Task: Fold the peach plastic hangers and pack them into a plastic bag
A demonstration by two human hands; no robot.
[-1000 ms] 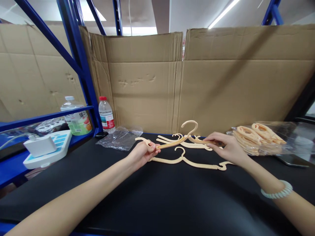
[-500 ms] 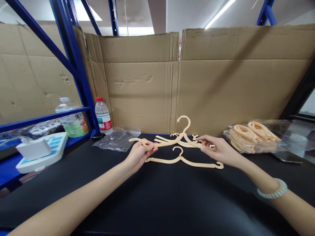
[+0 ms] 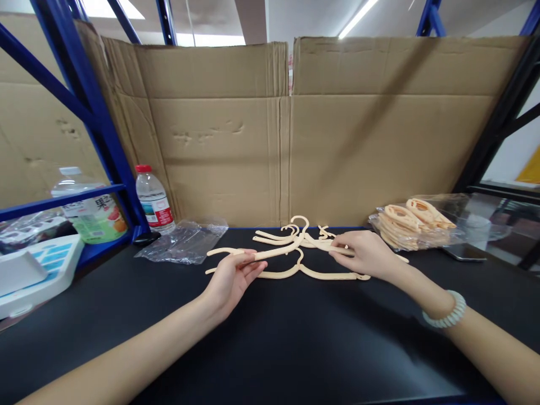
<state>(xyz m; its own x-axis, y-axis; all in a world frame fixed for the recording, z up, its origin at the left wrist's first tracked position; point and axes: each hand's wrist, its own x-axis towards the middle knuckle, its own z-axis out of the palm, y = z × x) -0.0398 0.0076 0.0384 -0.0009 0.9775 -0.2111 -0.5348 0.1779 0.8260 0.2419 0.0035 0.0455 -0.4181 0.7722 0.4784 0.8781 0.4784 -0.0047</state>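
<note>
Between my two hands is a cream plastic clothes hanger (image 3: 280, 251), its hook upright in the middle. Its left arm is gripped by my left hand (image 3: 230, 284), thumb on top and the other fingers loosely curled below. My right hand (image 3: 367, 256) pinches the right arm, hiding part of it. Just in front and lower, a second cream hanger (image 3: 324, 274) lies on the black tabletop (image 3: 274, 337); my left hand covers part of its left arm. Behind the held hanger lie several more cream hangers (image 3: 270, 239), partly overlapped by it.
At the right back sits a clear bag of folded cream hangers (image 3: 400, 225), with a phone (image 3: 464, 252) beside it. A crumpled plastic bag (image 3: 185, 242) and a red-capped bottle (image 3: 154, 202) stand left. Cardboard (image 3: 219, 135) walls the back; a blue frame (image 3: 97, 129) rises left.
The held hanger has come down towards the tabletop, and its arms now overlap the hook of the hanger lying in front. My view has turned slightly right. Both hands keep hold.
</note>
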